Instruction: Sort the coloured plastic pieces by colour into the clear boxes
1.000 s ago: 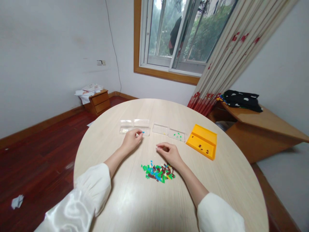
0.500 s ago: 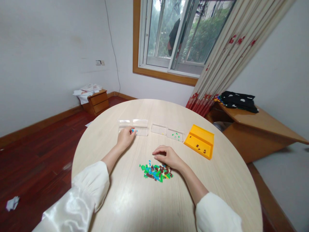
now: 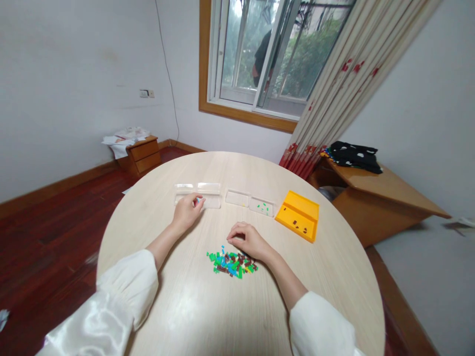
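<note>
My left hand (image 3: 186,212) is over a clear plastic box (image 3: 213,202) at the back left, thumb and forefinger curled together. A small blue building brick (image 3: 198,200) shows between those fingertips. The fingers hide part of the box's inside. My right hand (image 3: 248,239) rests just behind a mixed pile of small building bricks (image 3: 232,263) in green, blue, brown, white and yellow. Its thumb and forefinger are drawn together, and whatever may be between them is too small to make out.
Right of the left box stand a clear box (image 3: 237,198) with a yellow piece and another clear box (image 3: 262,206) with several green pieces. Further right lies an open orange case (image 3: 297,216) holding several brown pieces. All are on a round pale table (image 3: 208,316).
The view has swung slightly right. My left fingertips have closed in over the blue pieces in the clear box. My right hand has kept its place by the pile.
</note>
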Tool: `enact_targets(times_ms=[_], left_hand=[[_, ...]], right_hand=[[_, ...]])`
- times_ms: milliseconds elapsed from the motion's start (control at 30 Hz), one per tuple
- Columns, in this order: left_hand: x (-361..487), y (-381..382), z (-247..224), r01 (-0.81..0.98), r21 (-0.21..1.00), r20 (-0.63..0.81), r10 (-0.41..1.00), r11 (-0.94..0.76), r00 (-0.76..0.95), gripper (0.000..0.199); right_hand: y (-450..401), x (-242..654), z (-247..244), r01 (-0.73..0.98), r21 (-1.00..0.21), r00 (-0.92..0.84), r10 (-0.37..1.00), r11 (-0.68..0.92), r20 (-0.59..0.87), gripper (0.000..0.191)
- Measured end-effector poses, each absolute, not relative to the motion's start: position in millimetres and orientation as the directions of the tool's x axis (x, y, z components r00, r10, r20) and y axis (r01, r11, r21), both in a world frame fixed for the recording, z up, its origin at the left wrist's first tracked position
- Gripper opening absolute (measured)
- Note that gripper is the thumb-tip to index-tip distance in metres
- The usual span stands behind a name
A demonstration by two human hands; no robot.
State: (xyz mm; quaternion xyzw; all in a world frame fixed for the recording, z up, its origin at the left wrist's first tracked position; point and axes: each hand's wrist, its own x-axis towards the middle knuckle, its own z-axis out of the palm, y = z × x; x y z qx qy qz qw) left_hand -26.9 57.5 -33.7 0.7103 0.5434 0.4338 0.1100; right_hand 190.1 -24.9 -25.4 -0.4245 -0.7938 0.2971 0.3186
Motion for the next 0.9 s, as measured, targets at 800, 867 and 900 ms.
enact_targets(times_ms=[800, 867, 900], left_hand=[[3.9, 12.8, -24.1, 0.418, 0.530, 0.529, 0.673, -0.738, 0.517, 0.009], [3.9, 13.1, -23.8, 0.412, 0.529, 0.528, 0.668, -0.742, 0.525, 0.009], [4.3, 12.9, -23.7, 0.408, 0.528, 0.529, 0.664, -0.745, 0.528, 0.008]], right_hand=[[-14.0, 190.2, -36.3, 0.275, -0.947, -0.092, 0.985, 0.168, 0.149, 0.018], [-13.5, 190.0, -37.5, 0.270, -0.949, -0.087, 0.986, 0.161, 0.142, 0.018], [-13.3, 189.8, -37.9, 0.265, -0.951, -0.087, 0.987, 0.156, 0.138, 0.019]])
